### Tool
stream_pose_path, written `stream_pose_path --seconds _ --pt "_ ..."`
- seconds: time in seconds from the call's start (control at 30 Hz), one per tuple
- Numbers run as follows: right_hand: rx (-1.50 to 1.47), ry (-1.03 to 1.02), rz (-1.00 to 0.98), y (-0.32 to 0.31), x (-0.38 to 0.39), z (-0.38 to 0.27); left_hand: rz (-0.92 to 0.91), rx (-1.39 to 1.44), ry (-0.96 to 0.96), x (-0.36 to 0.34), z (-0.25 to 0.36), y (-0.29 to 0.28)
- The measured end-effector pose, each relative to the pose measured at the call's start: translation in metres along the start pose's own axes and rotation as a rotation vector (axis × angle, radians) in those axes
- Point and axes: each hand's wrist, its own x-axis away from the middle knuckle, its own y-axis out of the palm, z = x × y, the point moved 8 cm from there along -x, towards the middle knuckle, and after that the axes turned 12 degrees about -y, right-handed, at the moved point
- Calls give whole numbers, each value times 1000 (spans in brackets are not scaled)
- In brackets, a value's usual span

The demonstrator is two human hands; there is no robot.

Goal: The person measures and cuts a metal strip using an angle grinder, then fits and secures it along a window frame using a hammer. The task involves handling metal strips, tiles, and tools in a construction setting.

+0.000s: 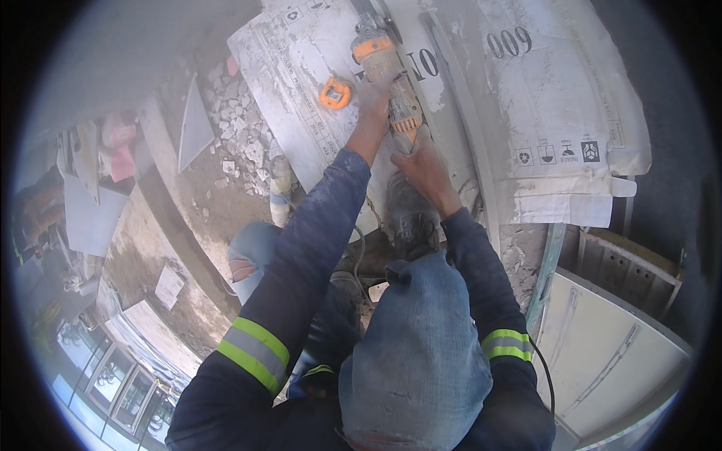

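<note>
A dusty orange-and-grey power tool (373,47), apparently an angle grinder, lies lengthwise over white printed cardboard (286,68), beside a long narrow grey strip (459,98). My left hand (374,109) is closed around its middle, and my right hand (419,167) grips its rear end. The working end points away from me; what it touches is hard to make out in the hazy dust. An orange tape measure (335,93) rests on the cardboard to the left of my left hand. My knee (414,323) in blue jeans is below the tool.
Broken white chips (237,120) and offcut boards (90,214) cover the ground at left. A second cardboard sheet (564,98) lies at right, above a pale panel (602,353) and a metal frame (624,270). A black cord (550,376) hangs by my right arm. Windows (113,383) show at lower left.
</note>
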Motion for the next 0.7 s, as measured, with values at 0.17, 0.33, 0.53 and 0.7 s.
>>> stream_pose_path --seconds 0.17,0.33,0.53,0.7 --pt "17 74 -32 1 -14 -4 -88 -55 -23 -13 9 0" --pt "68 -14 24 0 -4 1 -20 -57 -44 -4 -1 0" --pt "12 46 -20 2 3 10 -66 -4 -21 6 -4 3" --pt "11 -55 43 1 -2 1 -7 -45 0 3 3 2"
